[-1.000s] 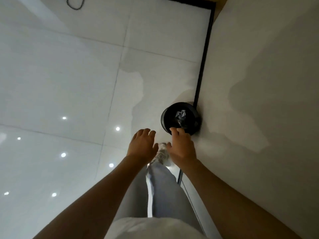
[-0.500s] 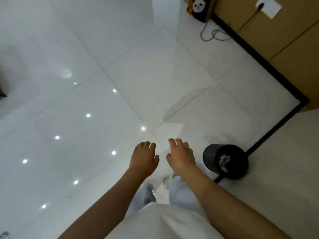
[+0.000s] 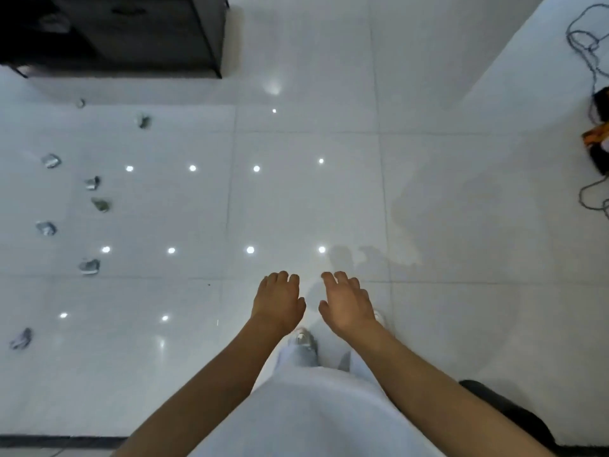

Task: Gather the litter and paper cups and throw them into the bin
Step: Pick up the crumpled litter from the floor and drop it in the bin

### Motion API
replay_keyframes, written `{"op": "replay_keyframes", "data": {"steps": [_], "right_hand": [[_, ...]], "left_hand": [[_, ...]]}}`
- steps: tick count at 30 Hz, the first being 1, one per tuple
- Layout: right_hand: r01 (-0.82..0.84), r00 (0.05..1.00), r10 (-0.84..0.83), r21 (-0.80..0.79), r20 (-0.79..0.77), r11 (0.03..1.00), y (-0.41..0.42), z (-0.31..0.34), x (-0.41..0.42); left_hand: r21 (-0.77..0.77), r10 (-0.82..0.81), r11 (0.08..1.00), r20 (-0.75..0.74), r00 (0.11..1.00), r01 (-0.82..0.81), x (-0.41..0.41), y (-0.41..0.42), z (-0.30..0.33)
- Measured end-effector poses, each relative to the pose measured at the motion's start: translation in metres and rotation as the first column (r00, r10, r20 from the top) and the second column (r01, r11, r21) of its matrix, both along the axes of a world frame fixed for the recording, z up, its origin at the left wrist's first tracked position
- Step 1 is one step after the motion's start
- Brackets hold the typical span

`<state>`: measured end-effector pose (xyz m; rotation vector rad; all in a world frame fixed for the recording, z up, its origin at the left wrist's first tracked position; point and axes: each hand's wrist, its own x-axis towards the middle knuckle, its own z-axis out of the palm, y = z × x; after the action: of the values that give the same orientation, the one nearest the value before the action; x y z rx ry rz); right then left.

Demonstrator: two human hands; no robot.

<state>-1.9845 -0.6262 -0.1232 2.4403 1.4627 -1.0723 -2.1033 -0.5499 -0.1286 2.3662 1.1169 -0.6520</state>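
Head view is showing my left hand and right hand hanging spread and carrying nothing, so I am judging it best to be heading left toward the crumpled litter scattered across the floor, stooping low and filling both palms.

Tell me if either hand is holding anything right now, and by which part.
Nothing is held. The left hand and right hand are both open and empty, palms down over the floor.
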Motion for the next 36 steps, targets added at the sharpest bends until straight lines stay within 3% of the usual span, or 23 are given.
{"op": "replay_keyframes", "data": {"steps": [7, 11, 18, 28, 36], "right_hand": [[-0.32, 0.947, 0.32, -0.015, 0.003, 0.947, 0.106, 0.006, -0.07], [-0.486, 0.874, 0.486, 0.012, -0.017, 0.874, 0.179, 0.004, -0.105], [-0.636, 0.771, 0.636, 0.01, -0.034, 0.772, 0.311, 0.0, -0.158], [-0.837, 0.547, 0.836, -0.03, -0.044, 0.547, 0.427, -0.001, -0.255], [-0.872, 0.49, 0.869, -0.058, -0.071, 0.487, 0.492, -0.014, -0.375]], "left_hand": [[0.001, 0.34, 0.94, 0.025, 0.94, -0.34, -0.088, 0.063, 0.003], [-0.008, 0.522, 0.853, 0.053, 0.851, -0.522, -0.125, 0.112, 0.002], [-0.01, 0.75, 0.662, 0.032, 0.661, -0.75, -0.182, 0.203, 0.002], [-0.025, 0.937, 0.349, 0.038, 0.348, -0.937, -0.274, 0.269, 0.003], [-0.045, 0.976, 0.216, 0.025, 0.215, -0.975, -0.391, 0.318, -0.012]]}}
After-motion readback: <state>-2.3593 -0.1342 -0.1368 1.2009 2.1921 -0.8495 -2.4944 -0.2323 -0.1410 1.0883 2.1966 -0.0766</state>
